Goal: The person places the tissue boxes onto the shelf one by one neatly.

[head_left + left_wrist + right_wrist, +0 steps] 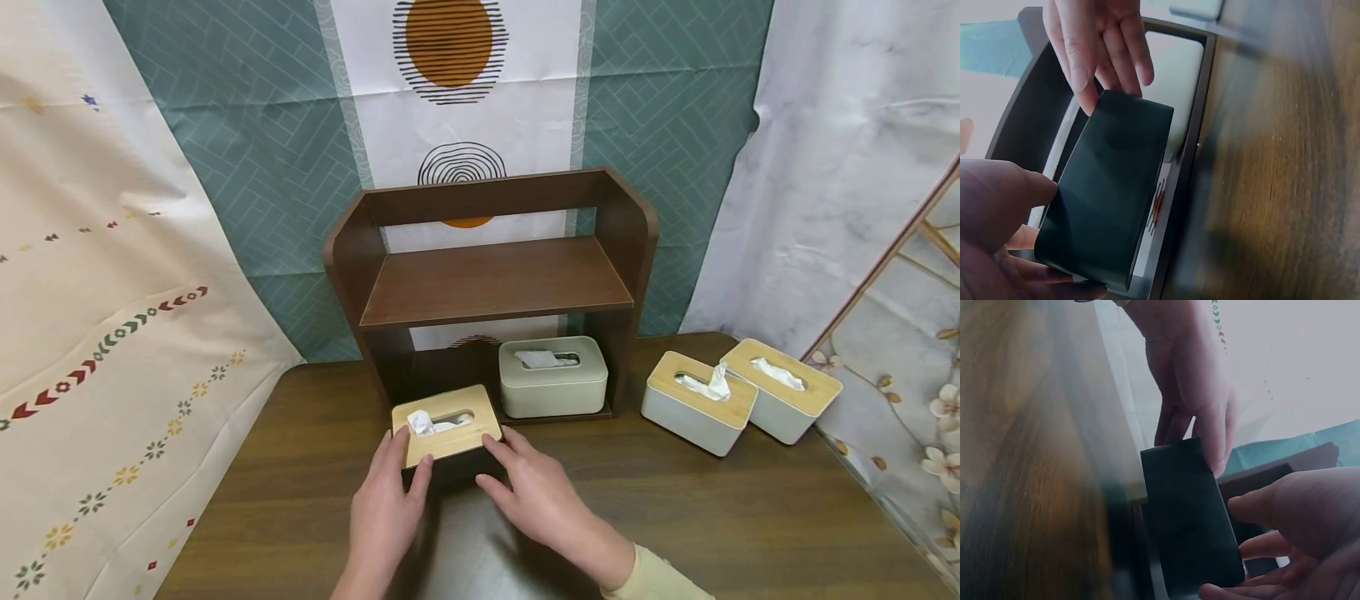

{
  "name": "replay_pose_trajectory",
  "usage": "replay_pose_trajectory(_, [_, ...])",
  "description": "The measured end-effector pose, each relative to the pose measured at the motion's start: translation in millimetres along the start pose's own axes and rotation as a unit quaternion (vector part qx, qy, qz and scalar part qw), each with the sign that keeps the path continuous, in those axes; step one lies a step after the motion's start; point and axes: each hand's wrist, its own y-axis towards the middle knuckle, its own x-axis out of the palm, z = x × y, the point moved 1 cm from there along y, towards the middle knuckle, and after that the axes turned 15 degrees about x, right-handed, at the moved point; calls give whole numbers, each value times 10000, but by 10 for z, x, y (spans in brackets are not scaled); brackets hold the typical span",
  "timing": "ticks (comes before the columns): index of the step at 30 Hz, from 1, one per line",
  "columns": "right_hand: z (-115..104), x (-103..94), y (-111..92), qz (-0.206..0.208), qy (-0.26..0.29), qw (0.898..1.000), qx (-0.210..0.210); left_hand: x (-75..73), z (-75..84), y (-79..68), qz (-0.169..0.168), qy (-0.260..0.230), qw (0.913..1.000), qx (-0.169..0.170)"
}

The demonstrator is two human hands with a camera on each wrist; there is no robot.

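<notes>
A black tissue box point(453, 472) with a light wooden lid point(478, 408) and a white tissue in its slot is at the front left of the lower shelf. My left hand point(386, 507) holds its left end, and my right hand point(538, 493) holds the right end. Both wrist views show the dark front face point(1107, 187), with a thumb on the box and fingers around each end. Some fingertips are hidden behind it. Right beside it, a grey-green tissue box point(555, 392) stands in the lower compartment.
The dark brown two-tier shelf point(495, 279) stands at the back of the wooden table point(300, 500). To its right are two pale tissue boxes with wooden lids, a front one point(686, 417) and a rear one point(783, 417). Patterned cloths point(255, 108) hang behind and at the sides.
</notes>
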Motion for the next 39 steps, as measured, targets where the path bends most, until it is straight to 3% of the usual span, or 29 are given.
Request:
replay_pose_trajectory(9, [88,88,117,-21,24,9998,182,140,-60,144,153,53,9996,252])
replay_pose_trajectory(29, [195,263,319,-184,-62,9995,238,346,-348,362,-97,-112,9993,339])
replay_pose_trajectory(39, [206,296,344,-141,-177,9997,73,376,-420,403,193,430,9968,643])
